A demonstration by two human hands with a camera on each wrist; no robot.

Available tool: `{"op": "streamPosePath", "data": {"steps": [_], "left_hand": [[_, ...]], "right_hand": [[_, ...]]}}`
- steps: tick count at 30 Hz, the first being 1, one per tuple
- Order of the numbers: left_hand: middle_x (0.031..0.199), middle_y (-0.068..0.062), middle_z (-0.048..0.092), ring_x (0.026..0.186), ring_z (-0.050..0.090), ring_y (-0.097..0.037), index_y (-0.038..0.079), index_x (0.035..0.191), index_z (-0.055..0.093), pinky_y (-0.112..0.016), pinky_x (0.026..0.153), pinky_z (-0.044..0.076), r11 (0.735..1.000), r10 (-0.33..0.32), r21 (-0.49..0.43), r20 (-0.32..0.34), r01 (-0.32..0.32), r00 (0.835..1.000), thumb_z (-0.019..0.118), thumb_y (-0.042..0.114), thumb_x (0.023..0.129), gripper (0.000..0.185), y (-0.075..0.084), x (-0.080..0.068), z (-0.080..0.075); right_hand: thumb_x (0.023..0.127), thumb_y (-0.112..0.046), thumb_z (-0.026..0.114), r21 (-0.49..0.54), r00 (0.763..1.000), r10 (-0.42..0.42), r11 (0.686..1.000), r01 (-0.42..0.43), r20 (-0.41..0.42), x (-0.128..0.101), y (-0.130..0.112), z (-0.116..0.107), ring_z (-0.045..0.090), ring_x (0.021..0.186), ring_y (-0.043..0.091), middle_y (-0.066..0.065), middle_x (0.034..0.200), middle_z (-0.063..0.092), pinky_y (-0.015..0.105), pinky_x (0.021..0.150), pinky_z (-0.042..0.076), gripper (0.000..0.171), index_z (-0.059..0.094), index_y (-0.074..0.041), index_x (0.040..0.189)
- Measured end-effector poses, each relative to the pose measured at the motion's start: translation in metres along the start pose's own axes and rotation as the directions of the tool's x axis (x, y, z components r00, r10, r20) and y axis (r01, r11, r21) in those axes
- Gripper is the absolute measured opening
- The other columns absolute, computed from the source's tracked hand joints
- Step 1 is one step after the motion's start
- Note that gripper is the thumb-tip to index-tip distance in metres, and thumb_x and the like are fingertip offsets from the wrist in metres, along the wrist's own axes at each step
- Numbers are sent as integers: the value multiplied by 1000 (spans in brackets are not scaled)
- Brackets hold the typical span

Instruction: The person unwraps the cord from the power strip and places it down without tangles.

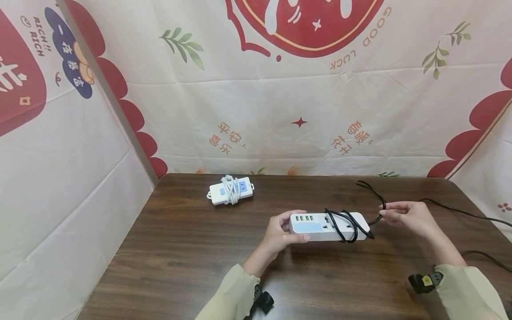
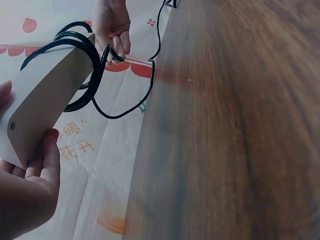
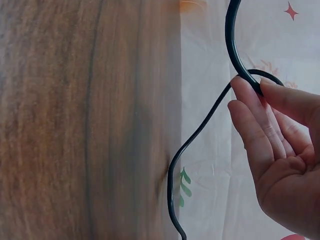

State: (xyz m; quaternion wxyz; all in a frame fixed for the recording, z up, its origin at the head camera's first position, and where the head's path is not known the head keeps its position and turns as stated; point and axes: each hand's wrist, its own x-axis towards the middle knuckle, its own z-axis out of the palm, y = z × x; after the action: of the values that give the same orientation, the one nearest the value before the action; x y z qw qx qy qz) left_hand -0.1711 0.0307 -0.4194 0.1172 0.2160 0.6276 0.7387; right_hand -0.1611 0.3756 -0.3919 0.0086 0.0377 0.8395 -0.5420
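Note:
My left hand [image 1: 280, 231] grips the left end of a white power strip [image 1: 308, 227], thumb on the front side, and holds it above the table. Black cord [image 1: 347, 226] is looped several times round the strip's right half. Between thumb and fingertips my right hand [image 1: 412, 218] pinches a length of that cord, to the right of the strip. In the right wrist view the pinched cord [image 3: 232, 45] passes between thumb and forefinger and curves away. The left wrist view shows the strip's plain underside [image 2: 45, 95] with the loops round its far end.
A second, smaller white power strip [image 1: 218, 194] with its white cord wound round it lies at the back left of the wooden table [image 1: 180, 258]. Black cable [image 1: 460, 208] runs off the right edge. Printed cloth [image 1: 280, 102] hangs behind the table.

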Motion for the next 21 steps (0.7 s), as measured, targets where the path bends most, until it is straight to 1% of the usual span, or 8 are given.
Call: {"op": "streamPosePath", "data": {"steps": [2,4,7,9,12,16,17,21], "left_hand": [[107,-16,63,85,61,-10,-1,116,58,-23,73,50,1000,-2,-2,3,2,1000,72,-9,66,53,1,0,0],[107,-17,63,85,62,-10,-2,116,58,-23,74,50,1000,-4,-4,4,4,1000,71,-9,66,53,1,0,0],[107,-17,63,85,62,-10,-2,116,58,-23,74,50,1000,-8,-10,7,8,1000,71,-10,65,53,1,0,0],[107,-17,63,85,62,-10,-3,117,57,-23,73,50,1000,-9,-15,8,9,1000,71,-10,65,54,1,0,0],[108,-17,63,86,62,-10,-3,117,57,-23,74,50,1000,-10,-19,14,10,1000,71,-10,66,54,1,-1,-1],[109,-16,63,87,62,-10,-2,118,57,-23,75,50,1000,-13,-19,28,14,1000,71,-10,66,54,-1,0,-2],[109,-16,63,87,62,-10,-2,118,57,-22,75,50,1000,-13,-19,32,14,999,71,-10,66,54,-2,0,-2],[109,-17,63,86,62,-9,-2,117,57,-22,73,50,1000,-5,-17,48,5,999,71,-10,66,54,-3,0,-3]], "right_hand": [[84,-16,65,5,1000,-12,1000,12,-11,1,-1,-2,67,71,11,-9,74,69,32,63,54,27,63,5,101],[84,-18,65,-7,1000,-17,1000,16,-24,1,-3,-4,67,71,10,-11,74,69,30,63,54,26,63,3,100],[84,-23,65,-72,998,-19,997,15,-53,1,-6,-5,66,70,6,-16,74,67,27,61,53,39,59,9,106],[84,-24,65,-64,998,-10,998,6,-60,2,-7,-6,66,71,5,-18,74,67,26,61,53,41,58,9,107],[83,-24,66,-35,997,-4,999,2,-72,6,-5,-8,66,71,6,-18,74,67,26,61,53,34,61,3,104],[81,-25,69,27,994,26,999,-23,-105,18,12,-13,67,71,9,-16,74,68,27,61,53,27,65,-5,99],[80,-27,70,30,993,34,999,-31,-114,21,17,-15,67,72,8,-17,74,68,26,61,53,25,66,-9,98],[79,-32,70,45,992,57,998,-52,-117,32,33,-24,67,74,10,-16,76,68,27,61,53,24,67,-17,99]]}}
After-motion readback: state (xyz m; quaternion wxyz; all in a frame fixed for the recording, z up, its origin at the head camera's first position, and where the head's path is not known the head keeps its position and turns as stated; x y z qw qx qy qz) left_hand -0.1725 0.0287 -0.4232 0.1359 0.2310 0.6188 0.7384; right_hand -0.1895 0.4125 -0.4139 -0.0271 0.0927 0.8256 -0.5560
